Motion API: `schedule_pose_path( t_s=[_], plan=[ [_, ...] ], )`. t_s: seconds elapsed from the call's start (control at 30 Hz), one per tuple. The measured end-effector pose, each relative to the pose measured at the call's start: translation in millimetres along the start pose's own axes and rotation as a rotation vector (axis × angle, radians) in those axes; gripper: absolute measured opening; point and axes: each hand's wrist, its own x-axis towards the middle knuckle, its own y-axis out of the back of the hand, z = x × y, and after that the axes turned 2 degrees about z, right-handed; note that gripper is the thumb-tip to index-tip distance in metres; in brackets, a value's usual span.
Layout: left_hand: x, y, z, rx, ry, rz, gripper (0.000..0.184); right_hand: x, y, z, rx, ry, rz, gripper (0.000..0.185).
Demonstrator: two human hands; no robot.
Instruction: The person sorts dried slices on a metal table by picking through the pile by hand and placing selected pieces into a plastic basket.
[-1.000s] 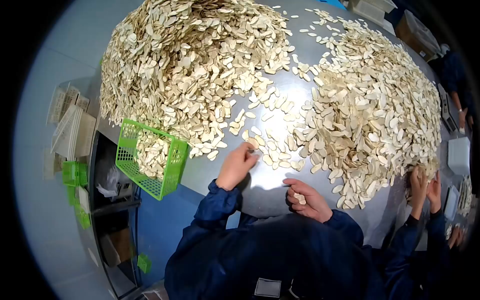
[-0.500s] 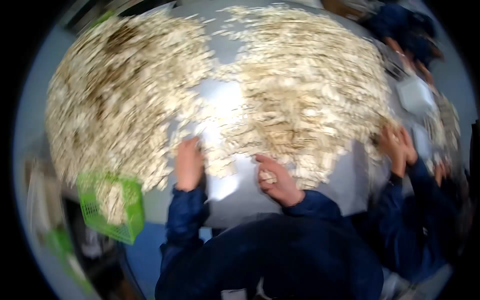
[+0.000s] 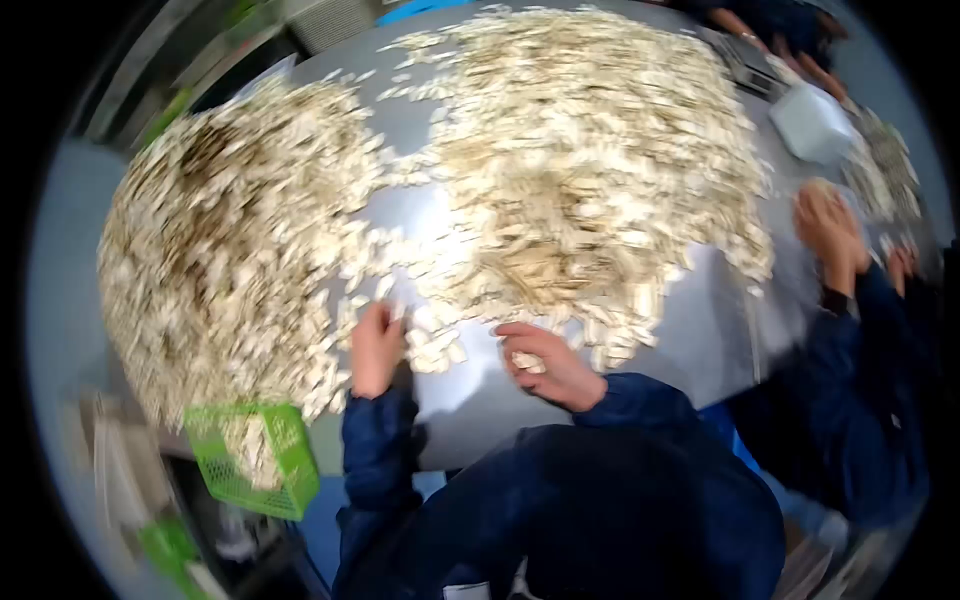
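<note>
Two heaps of small, pale, flat pieces (image 3: pixel 590 190) cover much of a grey metal table (image 3: pixel 470 400). At the near edge of the scattered pieces between the heaps is my left hand (image 3: pixel 374 355), fingers bent together; what they pinch, if anything, is blurred. My right hand (image 3: pixel 556 370) lies palm partly up just below the right heap. Its curled fingers hold a few pale pieces (image 3: pixel 528 362), while the index finger points left toward my other hand.
A green plastic basket (image 3: pixel 305 470) with pale pieces in it sits at the table's left corner. To my right a co-worker's hands (image 3: pixel 832 235) are held together near a white container (image 3: pixel 812 122). Another person's arms show at the far right corner.
The whole view has shifted and turned slightly. The co-worker's hands have moved away from the right heap's edge toward the white container. My right hand still holds pale pieces.
</note>
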Motion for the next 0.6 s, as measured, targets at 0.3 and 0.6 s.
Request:
schedule_pose_path(
  t_s=[0.3,0.6],
  plan=[
    [-33.7,-7.0,56.5,-0.861,0.380,-0.318,0.021,14.2,9.1,8.1,-0.080,-0.018,-0.099,0.030],
    [-54.6,-1.6,78.7,-0.332,-0.058,-0.134,0.016,24.9,7.0,20.5,0.039,-0.039,-0.151,0.044]
  ],
)
